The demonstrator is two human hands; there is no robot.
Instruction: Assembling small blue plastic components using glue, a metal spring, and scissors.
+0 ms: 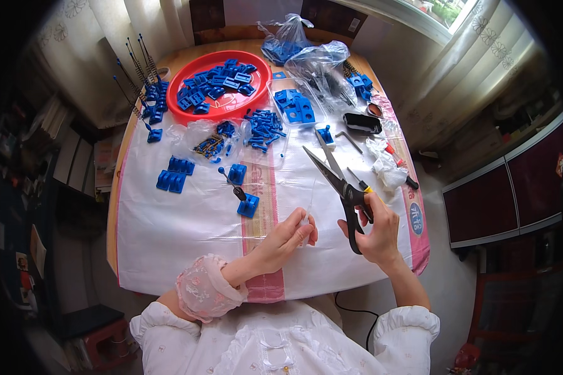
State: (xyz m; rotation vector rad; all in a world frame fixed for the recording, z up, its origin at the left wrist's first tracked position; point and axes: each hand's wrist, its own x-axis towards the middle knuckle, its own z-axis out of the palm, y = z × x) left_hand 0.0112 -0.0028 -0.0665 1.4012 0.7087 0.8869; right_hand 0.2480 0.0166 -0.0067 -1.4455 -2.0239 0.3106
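Note:
My right hand (381,232) grips a pair of black-handled scissors (333,177), fingers through the handles. Their blades are parted and point away to the upper left. To their left, my left hand (284,234) is closed, pinching a thin, whitish, translucent strip (310,205) that stands up from the fingers; its exact kind is unclear. The blades are apart from the strip. Beyond my left hand lie a blue plastic part with a black spring (248,205) and a blue block (236,174). Two more blue pieces (171,181) sit farther left.
A red basin (176,110) full of blue parts stands at the far left. Small blue pins (266,130), a clear tray (306,119), plastic bags (322,65) and a black tray (363,124) lie across the back. A hex key (350,142) and a screwdriver (358,180) lie beyond the scissors.

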